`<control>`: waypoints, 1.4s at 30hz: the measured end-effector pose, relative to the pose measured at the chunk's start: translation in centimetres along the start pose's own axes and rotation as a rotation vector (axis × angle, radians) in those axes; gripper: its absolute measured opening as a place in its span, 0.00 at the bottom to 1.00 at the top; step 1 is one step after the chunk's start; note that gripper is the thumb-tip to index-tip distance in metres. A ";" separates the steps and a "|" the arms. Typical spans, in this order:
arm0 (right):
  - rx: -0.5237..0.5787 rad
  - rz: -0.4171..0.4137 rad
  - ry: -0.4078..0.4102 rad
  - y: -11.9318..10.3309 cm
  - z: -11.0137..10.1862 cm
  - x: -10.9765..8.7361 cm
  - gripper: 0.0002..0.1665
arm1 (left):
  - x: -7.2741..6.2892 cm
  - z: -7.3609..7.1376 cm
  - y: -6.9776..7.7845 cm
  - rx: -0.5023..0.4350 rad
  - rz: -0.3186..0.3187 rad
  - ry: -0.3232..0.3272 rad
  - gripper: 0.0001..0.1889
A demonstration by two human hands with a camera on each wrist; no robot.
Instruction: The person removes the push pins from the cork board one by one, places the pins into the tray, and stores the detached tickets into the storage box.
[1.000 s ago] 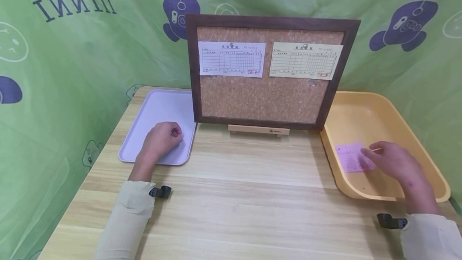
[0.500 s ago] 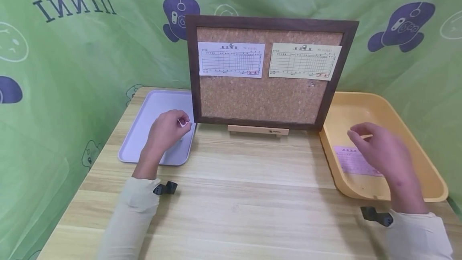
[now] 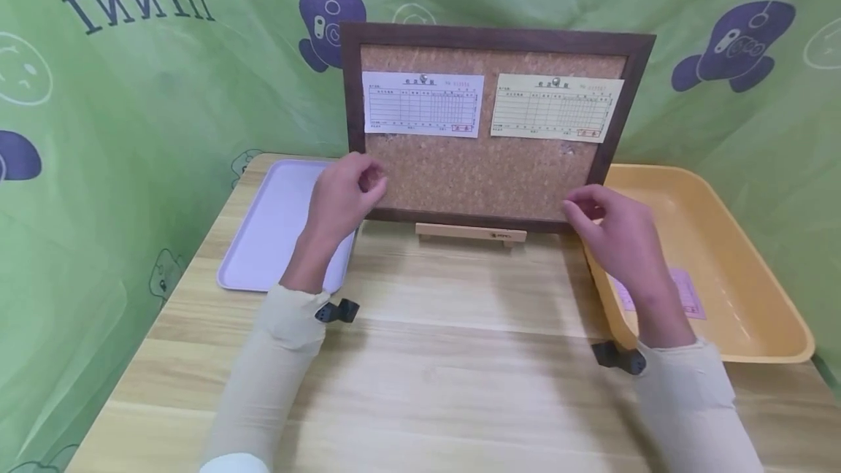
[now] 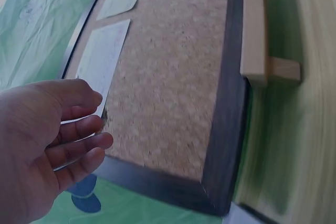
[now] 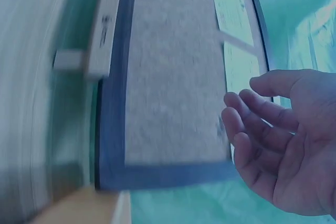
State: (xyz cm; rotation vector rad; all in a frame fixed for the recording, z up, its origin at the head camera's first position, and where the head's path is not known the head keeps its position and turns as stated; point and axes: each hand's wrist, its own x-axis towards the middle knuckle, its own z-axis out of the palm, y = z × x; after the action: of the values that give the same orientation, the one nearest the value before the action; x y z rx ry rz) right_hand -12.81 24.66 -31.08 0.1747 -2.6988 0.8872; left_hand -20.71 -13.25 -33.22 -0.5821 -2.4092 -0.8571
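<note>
A framed cork board [image 3: 460, 174] stands on the table, tilted back. On it hang a white receipt slip [image 3: 420, 112] at left and a pale yellow one [image 3: 552, 112] at right, each under a silver pushpin. My left hand [image 3: 342, 192] is in front of the board's lower left corner, fingers loosely bent. My right hand [image 3: 617, 236] is by the lower right corner, bent alike. Both wrist views show nothing between thumb and fingers. A pink slip [image 3: 688, 294] lies in the deep yellow tray [image 3: 755, 268], partly hidden by my right wrist.
A flat lilac tray [image 3: 269, 232] lies at the table's left, partly behind my left hand. Below the board shows a light wooden stand [image 3: 469, 232]. The wooden table [image 3: 447, 371] spreads in front, and a green printed curtain [image 3: 197, 79] hangs behind.
Both hands have moved inward and up toward the board, the left from over the lilac tray, the right from over the pink slip in the yellow tray.
</note>
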 end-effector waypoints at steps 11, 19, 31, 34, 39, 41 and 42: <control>0.180 -0.028 0.008 -2.4 4.7 3.8 0.13 | 4.4 2.2 1.8 -0.010 0.046 0.015 0.05; 0.270 -0.036 0.050 -3.3 7.3 6.4 0.13 | 6.8 3.2 2.5 -0.038 0.015 0.118 0.06; 0.363 -0.045 0.072 -5.4 8.7 8.8 0.14 | 9.0 2.7 2.8 -0.024 -0.028 0.196 0.07; 0.402 -0.029 0.071 -5.4 9.2 9.1 0.13 | 9.2 2.5 2.7 -0.010 -0.027 0.204 0.07; 0.436 0.017 0.072 -5.4 9.1 9.4 0.13 | 9.4 2.7 2.7 -0.022 0.000 0.217 0.09; 0.444 0.024 0.062 -5.5 9.1 9.5 0.14 | 9.4 2.9 2.7 -0.022 -0.005 0.214 0.09; 0.446 0.028 0.060 -5.5 9.0 9.6 0.14 | 9.5 3.0 2.7 -0.021 -0.002 0.217 0.09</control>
State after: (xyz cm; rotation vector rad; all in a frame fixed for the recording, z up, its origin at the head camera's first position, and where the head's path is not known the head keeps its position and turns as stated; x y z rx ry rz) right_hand -22.94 14.62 -31.90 0.1996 -2.4157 1.4675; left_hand -27.53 -7.23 -28.39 -0.4680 -2.2075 -0.8990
